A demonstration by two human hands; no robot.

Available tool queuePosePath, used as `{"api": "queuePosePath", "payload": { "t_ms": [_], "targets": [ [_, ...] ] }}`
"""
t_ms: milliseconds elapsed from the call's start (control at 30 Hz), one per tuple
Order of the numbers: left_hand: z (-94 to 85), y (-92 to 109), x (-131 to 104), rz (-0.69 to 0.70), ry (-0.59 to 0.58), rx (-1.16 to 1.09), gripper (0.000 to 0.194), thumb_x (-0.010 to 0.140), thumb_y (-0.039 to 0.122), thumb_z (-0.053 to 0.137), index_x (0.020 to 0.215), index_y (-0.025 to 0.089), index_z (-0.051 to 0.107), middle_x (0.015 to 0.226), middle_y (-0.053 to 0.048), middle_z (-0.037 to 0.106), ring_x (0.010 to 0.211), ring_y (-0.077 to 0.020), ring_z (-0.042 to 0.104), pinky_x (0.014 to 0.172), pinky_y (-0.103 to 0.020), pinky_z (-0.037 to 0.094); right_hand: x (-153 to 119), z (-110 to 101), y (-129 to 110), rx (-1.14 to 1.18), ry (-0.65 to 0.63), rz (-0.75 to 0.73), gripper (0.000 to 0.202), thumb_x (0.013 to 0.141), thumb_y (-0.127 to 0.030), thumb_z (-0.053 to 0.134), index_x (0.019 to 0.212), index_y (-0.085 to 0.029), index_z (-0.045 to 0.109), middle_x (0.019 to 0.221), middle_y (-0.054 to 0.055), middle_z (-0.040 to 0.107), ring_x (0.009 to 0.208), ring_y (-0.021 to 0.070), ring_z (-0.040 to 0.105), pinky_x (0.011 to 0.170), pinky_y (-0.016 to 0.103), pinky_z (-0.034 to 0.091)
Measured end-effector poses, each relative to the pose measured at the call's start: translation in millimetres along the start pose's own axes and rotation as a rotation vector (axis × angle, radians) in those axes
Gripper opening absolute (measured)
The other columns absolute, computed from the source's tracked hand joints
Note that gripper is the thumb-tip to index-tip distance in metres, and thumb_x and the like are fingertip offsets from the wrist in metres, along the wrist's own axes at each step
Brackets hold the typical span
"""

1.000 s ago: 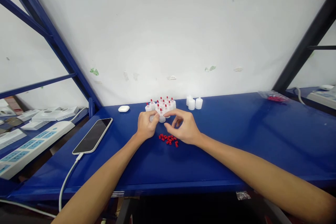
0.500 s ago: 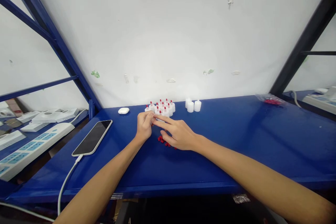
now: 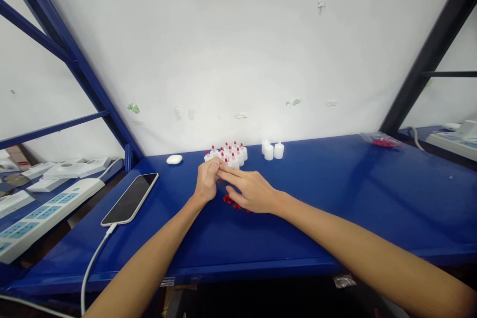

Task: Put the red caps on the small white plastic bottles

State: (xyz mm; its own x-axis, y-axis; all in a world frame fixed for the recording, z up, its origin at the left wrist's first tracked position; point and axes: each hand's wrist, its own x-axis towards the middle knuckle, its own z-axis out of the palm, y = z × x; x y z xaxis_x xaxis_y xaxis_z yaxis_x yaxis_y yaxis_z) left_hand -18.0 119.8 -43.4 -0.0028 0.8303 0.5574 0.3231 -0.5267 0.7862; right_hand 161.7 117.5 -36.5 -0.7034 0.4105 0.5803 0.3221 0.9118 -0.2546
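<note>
My left hand (image 3: 207,180) is closed in front of a cluster of small white bottles with red tips (image 3: 234,160). Whatever its curled fingers hold is hidden. My right hand (image 3: 254,191) reaches across with its fingers stretched out, their tips against the fingers of my left hand. Its thumb stands apart, and nothing shows in its grasp. Below that thumb, several loose red caps (image 3: 235,204) lie on the blue table, partly covered by the hand. Farther right stand a few white bottles without red tips (image 3: 269,152).
A white earbud case (image 3: 174,159) lies left of the bottles. Nearer me is a phone (image 3: 130,199) with a white cable (image 3: 88,266). A power strip (image 3: 48,216) lies beyond the left edge. A clear bag of red pieces (image 3: 383,142) lies at the back right.
The fingers of my right hand have drawn closer together against my left hand. My left hand has turned slightly inward. The bottles and loose caps have stayed in place; the view has shifted a little.
</note>
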Motion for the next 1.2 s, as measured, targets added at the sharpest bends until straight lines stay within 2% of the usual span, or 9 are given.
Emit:
{"api": "queuePosePath", "payload": {
  "t_ms": [100,167,300,433,533,633,800,1033,1200],
  "targets": [
    [-8.9,-5,2,-0.052,0.011,0.162,0.041,0.094,0.047,0.029,0.090,0.019,0.059,0.054,0.003,0.051,0.047,-0.0138,0.047,0.050,-0.025,0.038,-1,-7,10,0.124,0.184,0.091,0.048,0.091,-0.018,0.047,0.138,-0.019,0.055,0.144,0.008,0.054,0.095,0.0158,0.068,0.090,0.032,0.054],
    [-15.0,-9,4,-0.082,0.059,0.266,0.032,0.093,0.039,0.032,0.090,0.020,0.058,0.052,0.004,0.051,0.048,-0.0142,0.048,0.052,-0.025,0.039,-1,-13,19,0.132,0.207,0.160,0.045,0.088,-0.017,0.050,0.131,-0.019,0.061,0.137,0.007,0.060,0.079,0.0126,0.068,0.082,0.030,0.055],
    [-22.5,-15,7,-0.143,0.081,0.290,0.017,0.085,0.024,0.035,0.088,0.021,0.052,0.057,0.005,0.054,0.049,-0.0136,0.050,0.052,-0.024,0.039,-2,-19,36,-0.054,-0.061,0.213,0.038,0.085,-0.018,0.053,0.118,-0.022,0.071,0.120,0.004,0.070,0.095,0.0199,0.069,0.083,0.032,0.052],
    [-19.9,-14,5,-0.049,-0.067,0.375,0.025,0.093,0.031,0.038,0.076,0.020,0.052,0.062,0.003,0.056,0.053,-0.0124,0.051,0.055,-0.024,0.039,-4,-13,43,-0.148,-0.243,0.238,0.039,0.091,-0.024,0.048,0.124,-0.024,0.069,0.123,0.005,0.070,0.113,0.0249,0.064,0.089,0.034,0.049],
    [-16.3,-12,4,0.019,-0.122,0.469,0.035,0.096,0.038,0.039,0.071,0.019,0.052,0.060,0.002,0.055,0.054,-0.0126,0.050,0.056,-0.024,0.037,-3,-13,41,-0.175,-0.238,0.230,0.041,0.091,-0.022,0.047,0.126,-0.025,0.067,0.127,0.005,0.067,0.112,0.0242,0.064,0.087,0.031,0.048],
    [-15.6,-10,4,0.033,-0.090,0.497,0.036,0.098,0.037,0.035,0.071,0.019,0.051,0.059,0.002,0.054,0.055,-0.0133,0.050,0.057,-0.025,0.036,-1,-20,37,-0.218,-0.197,0.252,0.035,0.089,-0.022,0.050,0.116,-0.023,0.072,0.117,0.006,0.069,0.095,0.0218,0.067,0.077,0.029,0.046],
    [-18.2,-8,5,0.097,-0.077,0.521,0.037,0.096,0.034,0.032,0.065,0.019,0.046,0.057,0.002,0.049,0.055,-0.0140,0.047,0.059,-0.026,0.035,0,-31,34,0.034,-0.415,0.154,0.020,0.079,-0.020,0.063,0.096,-0.021,0.075,0.077,0.000,0.070,0.066,0.0143,0.062,0.065,0.025,0.043],
    [-18.5,-3,2,0.085,-0.106,0.410,0.023,0.087,0.024,0.035,0.068,0.020,0.046,0.059,0.002,0.053,0.056,-0.0142,0.048,0.060,-0.027,0.035,0,-30,37,0.155,-0.436,0.122,0.020,0.087,-0.026,0.062,0.098,-0.019,0.078,0.075,0.001,0.071,0.062,0.0125,0.060,0.062,0.024,0.041],
    [-18.7,-6,2,0.100,-0.126,0.388,0.027,0.089,0.025,0.034,0.065,0.019,0.045,0.057,0.002,0.050,0.055,-0.0138,0.048,0.060,-0.027,0.035,0,-27,40,0.207,-0.453,0.126,0.019,0.086,-0.028,0.066,0.097,-0.018,0.078,0.076,0.002,0.071,0.063,0.0116,0.060,0.061,0.023,0.041]
  ]
}}
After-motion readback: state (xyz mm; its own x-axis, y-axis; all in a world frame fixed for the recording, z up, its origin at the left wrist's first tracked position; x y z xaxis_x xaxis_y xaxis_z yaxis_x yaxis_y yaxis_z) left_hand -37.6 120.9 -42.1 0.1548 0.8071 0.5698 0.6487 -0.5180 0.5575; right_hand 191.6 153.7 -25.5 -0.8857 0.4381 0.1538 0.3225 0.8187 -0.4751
